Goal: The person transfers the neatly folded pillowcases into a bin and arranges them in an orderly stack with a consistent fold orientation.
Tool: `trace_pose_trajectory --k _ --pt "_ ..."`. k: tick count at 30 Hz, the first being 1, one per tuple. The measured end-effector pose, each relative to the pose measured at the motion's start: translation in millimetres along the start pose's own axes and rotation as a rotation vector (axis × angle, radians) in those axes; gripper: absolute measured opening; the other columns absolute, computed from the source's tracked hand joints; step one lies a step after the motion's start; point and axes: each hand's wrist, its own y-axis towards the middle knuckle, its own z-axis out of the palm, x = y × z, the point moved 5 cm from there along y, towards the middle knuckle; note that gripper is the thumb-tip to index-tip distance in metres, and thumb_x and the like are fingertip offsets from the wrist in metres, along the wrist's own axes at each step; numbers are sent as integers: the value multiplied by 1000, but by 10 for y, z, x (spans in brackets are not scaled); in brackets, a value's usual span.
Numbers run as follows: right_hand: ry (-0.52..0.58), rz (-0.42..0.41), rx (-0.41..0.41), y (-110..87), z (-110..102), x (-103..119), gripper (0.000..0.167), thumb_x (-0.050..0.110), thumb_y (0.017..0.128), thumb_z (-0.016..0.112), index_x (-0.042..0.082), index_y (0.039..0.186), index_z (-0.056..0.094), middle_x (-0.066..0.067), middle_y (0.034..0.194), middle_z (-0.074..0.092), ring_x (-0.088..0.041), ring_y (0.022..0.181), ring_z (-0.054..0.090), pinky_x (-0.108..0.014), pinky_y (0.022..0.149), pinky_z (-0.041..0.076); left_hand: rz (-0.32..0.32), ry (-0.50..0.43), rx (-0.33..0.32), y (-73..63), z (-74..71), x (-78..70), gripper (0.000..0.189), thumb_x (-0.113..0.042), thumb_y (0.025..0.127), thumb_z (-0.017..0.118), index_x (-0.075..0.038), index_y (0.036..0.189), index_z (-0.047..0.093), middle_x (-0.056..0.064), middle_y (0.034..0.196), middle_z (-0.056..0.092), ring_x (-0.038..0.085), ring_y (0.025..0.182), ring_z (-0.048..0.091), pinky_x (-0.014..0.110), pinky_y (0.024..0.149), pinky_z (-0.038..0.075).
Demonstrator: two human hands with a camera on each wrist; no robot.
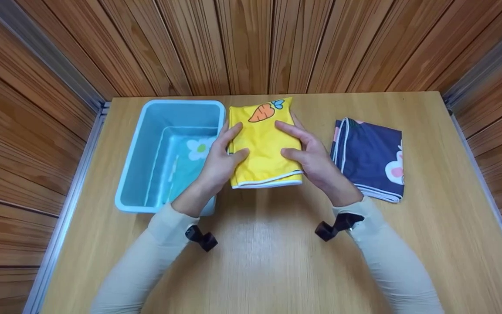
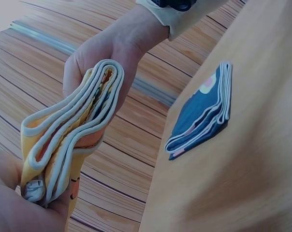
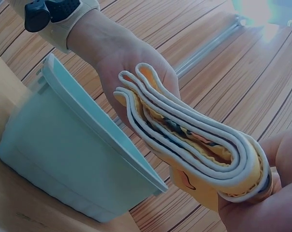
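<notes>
Both hands hold a folded yellow cloth (image 1: 264, 144) with a carrot print and white piped edges, raised above the table. My left hand (image 1: 220, 163) grips its left side, thumb on the front face. On the right side my right hand (image 1: 312, 157) grips it the same way. The wrist views show the cloth's stacked layers (image 3: 194, 145) edge-on between the two hands. A small pale piece (image 2: 34, 190), like a zip end, shows at the left-hand edge. Inside the blue bin (image 1: 129, 174) lies a teal cloth (image 1: 190, 168) with a white flower, partly hidden by my left arm.
A folded navy cloth (image 1: 371, 157) with white piping and a pink-and-white print lies on the wooden table (image 1: 259, 270), right of my right hand. The bin stands close on the left. Wood-plank walls (image 1: 251, 48) border the table at the back and sides.
</notes>
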Motion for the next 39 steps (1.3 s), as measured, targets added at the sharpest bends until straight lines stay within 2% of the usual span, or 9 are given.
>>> trace_pose_trajectory --k 8,10,15,21,32,39 --pt "-7 42 5 28 53 -45 61 -10 97 54 8 154 44 7 172 1 -18 149 32 -25 97 52 -24 6 -15 -31 -79 2 65 1 99 58 -11 159 35 -4 171 4 14 155 10 24 112 38" --pt "-21 38 8 34 74 -50 61 -10 97 54 8 154 44 7 172 1 -15 151 25 -24 100 50 -29 7 -16 -41 -100 3 64 1 100 57 -11 159 35 -4 171 4 14 155 9 25 113 38" --pt "-44 47 6 51 122 -74 61 -9 97 54 10 154 46 8 172 1 -14 154 19 -25 104 48 -38 -5 -5 -63 -146 17 65 0 100 56 -12 160 34 -6 171 2 14 155 8 26 112 40" --pt "-75 47 9 66 179 -95 61 -10 96 54 11 153 47 7 172 1 -14 155 14 -26 109 44 -32 -18 -4 -87 -206 46 66 1 100 57 -12 160 32 -7 171 3 15 153 14 27 108 45" --pt "-126 33 43 96 302 -146 61 -10 97 54 11 153 47 4 172 3 -14 156 8 -28 115 36 -32 -17 -1 -165 -350 87 67 0 101 56 -14 161 31 -7 171 3 16 152 19 29 102 50" --pt "-127 48 46 111 373 -181 60 -9 97 55 12 152 48 5 172 2 -13 156 6 -27 115 35 -32 -40 -2 -202 -433 104 68 0 101 57 -16 161 30 -11 170 4 15 147 29 29 100 52"
